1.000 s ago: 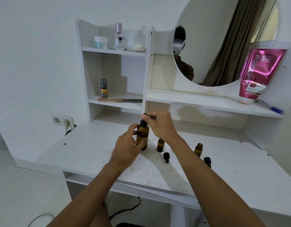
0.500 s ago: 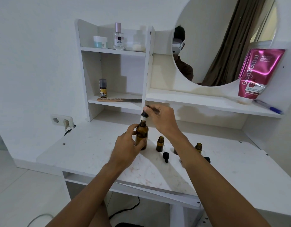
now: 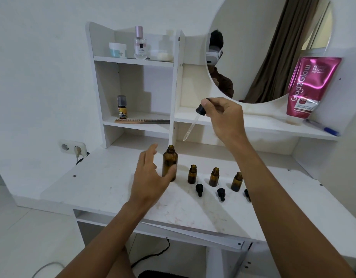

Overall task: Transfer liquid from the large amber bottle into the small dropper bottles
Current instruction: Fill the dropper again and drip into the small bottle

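The large amber bottle (image 3: 170, 161) stands uncapped on the white desk (image 3: 105, 183). My left hand (image 3: 151, 177) is beside it with fingers spread, the thumb close to the bottle's lower part; I cannot tell if it touches. My right hand (image 3: 223, 115) is raised above the desk and pinches the black bulb of the dropper (image 3: 195, 121), whose glass tube points down-left, clear of the bottle's mouth. To the right stand three small amber dropper bottles (image 3: 192, 174) (image 3: 214, 177) (image 3: 237, 181), all uncapped. Their black dropper caps (image 3: 199, 189) (image 3: 221, 194) (image 3: 247, 194) lie in front of them.
A white shelf unit (image 3: 137, 125) rises behind the desk with a comb (image 3: 141, 121), a small spray bottle (image 3: 122, 106) and jars. A round mirror (image 3: 269, 47), a pink tube (image 3: 311, 87) and a pen (image 3: 325, 128) are at the right. A wall socket (image 3: 73, 148) sits at the left.
My right hand lifted the dropper out of the large bottle and up to the right. My left hand let go of the bottle and spread its fingers.
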